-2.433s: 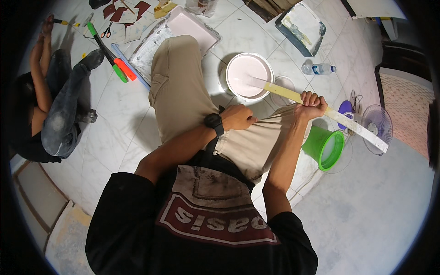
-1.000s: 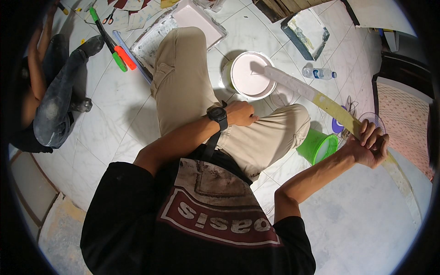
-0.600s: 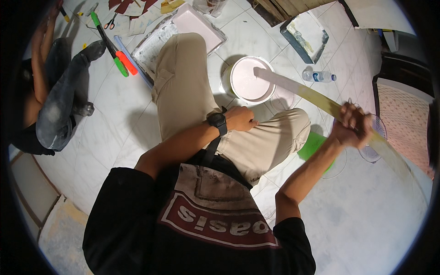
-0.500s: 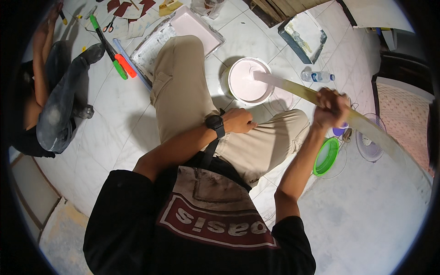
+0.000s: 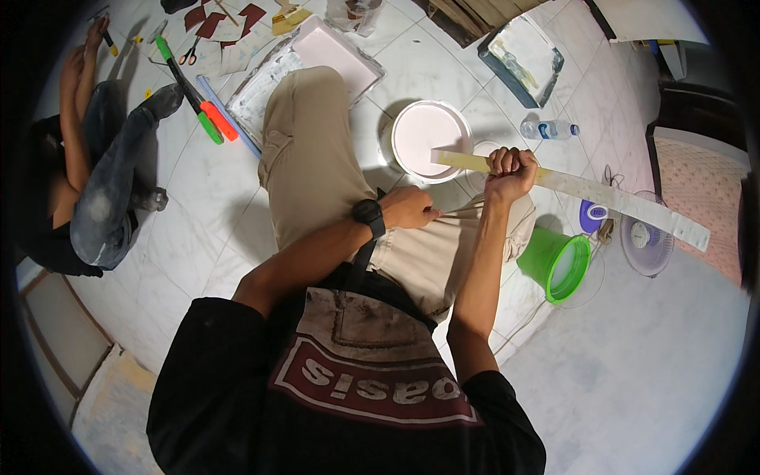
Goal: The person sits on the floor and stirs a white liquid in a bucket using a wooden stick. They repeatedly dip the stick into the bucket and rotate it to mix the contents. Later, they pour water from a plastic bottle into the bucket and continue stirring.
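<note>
A round white bucket [image 5: 419, 131] of pale pink paint stands between my knees and the bottle. My right hand [image 5: 511, 174] is closed on a long flat stick [image 5: 609, 198], whitish with a yellow section, held slantwise over my right knee; one end dips into the paint. My left hand [image 5: 408, 207] rests on my trousers at my lap, fingers curled, their tips hidden, so anything inside is unclear. A pink-filled tray [image 5: 336, 51] lies beyond my left knee. A green pail [image 5: 538, 261] with pale liquid is beside my right knee.
Another person [image 5: 103, 214] sits at left holding a yellow-handled tool. Green and orange handled tools [image 5: 210, 127], scissors and paper scraps lie on the tiled floor. A dark-rimmed tray [image 5: 514, 87], water bottle [image 5: 546, 129], small fan [image 5: 637, 237] and patterned cushion [image 5: 697, 214] are around my right side.
My right hand and the stick swung out to the right, then came back left and up over my knee; the stick now lies flatter across the bucket. My left hand stays in place.
</note>
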{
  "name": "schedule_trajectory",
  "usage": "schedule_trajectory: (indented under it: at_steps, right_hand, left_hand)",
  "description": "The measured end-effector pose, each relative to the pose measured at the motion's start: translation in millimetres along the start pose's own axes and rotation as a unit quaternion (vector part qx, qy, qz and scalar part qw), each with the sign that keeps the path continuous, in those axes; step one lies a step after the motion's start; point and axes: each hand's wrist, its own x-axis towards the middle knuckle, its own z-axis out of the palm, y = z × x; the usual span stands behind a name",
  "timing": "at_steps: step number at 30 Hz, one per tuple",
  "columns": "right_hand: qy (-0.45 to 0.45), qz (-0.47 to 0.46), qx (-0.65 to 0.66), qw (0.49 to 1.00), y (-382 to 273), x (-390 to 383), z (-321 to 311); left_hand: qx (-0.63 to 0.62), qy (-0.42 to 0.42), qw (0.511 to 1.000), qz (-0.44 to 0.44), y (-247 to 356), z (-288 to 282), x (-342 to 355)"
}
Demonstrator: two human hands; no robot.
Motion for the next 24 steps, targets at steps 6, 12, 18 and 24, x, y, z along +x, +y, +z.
schedule_trajectory:
  at_steps: [6, 12, 18, 24]
  right_hand:
    - [0.075, -0.047, 0.046, 0.995, -26, 6, 5]
    - [-0.032, -0.097, 0.009, 0.995, -41, 16, 10]
    - [-0.012, -0.075, -0.040, 0.996, -10, 0, -9]
    - [0.055, -0.008, 0.017, 0.998, -3, -13, -22]
  left_hand:
    - [0.001, 0.002, 1.000, 0.008, -3, 4, 1]
    - [0.007, -0.021, 1.000, -0.009, 5, -2, -1]
    - [0.010, -0.015, 1.000, -0.005, 4, -2, 0]
    - [0.003, -0.021, 0.999, -0.026, 4, -3, -2]
